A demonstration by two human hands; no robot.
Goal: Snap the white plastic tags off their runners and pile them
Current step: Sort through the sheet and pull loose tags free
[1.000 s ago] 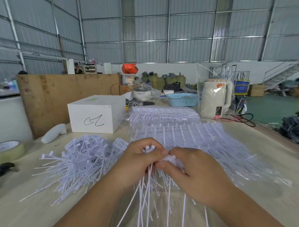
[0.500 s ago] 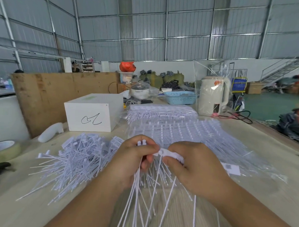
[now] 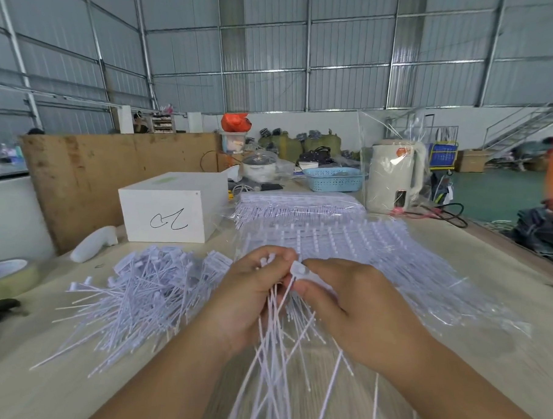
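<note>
Since earlier frame, right hand (image 3: 353,307) pinches white flat-headed plastic tag (image 3: 301,270) lower; left hand (image 3: 249,297) grips thin white tag bundle (image 3: 272,351).

Left hand (image 3: 249,290) gripping a bundle of white tags (image 3: 272,345), tails hanging toward the camera. Right hand (image 3: 347,304) pinching one tag head (image 3: 299,270). Loose pile (image 3: 145,292) lying left on table (image 3: 486,313).

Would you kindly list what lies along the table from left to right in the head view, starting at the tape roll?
Tape roll → pile of loose white tags → left hand → right hand → unsnapped tag sheets in clear plastic.
</note>
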